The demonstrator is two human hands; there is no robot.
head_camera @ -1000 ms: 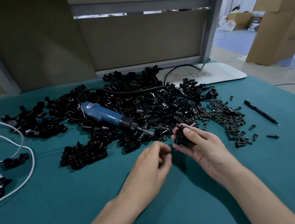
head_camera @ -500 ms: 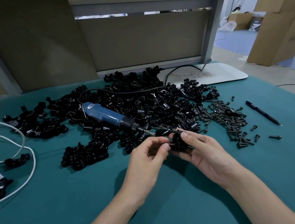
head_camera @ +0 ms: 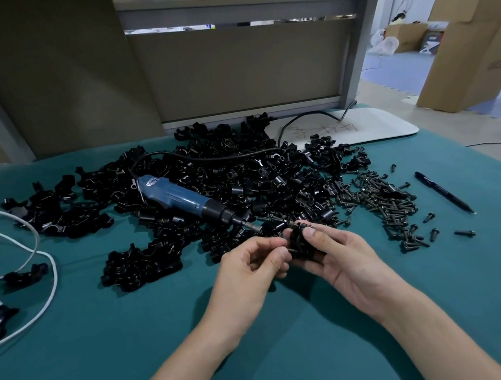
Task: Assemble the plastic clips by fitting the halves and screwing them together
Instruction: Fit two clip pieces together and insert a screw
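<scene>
My right hand grips a black plastic clip just above the green table, thumb on its top. My left hand is against the clip's left side, its fingertips pinching a small dark screw at the clip. A big heap of black clip halves covers the table behind my hands. A blue electric screwdriver lies on that heap, its tip pointing toward the held clip. A pile of dark screws lies to the right of the heap.
A black pen lies at the right. White cable loops at the left edge beside a few stray clips. A white board rests at the back right, under a grey partition. Cardboard boxes stand beyond.
My left hand has risen from the table and come right to meet the clip in my right hand, now pinching a screw at it. The right hand has shifted slightly.
</scene>
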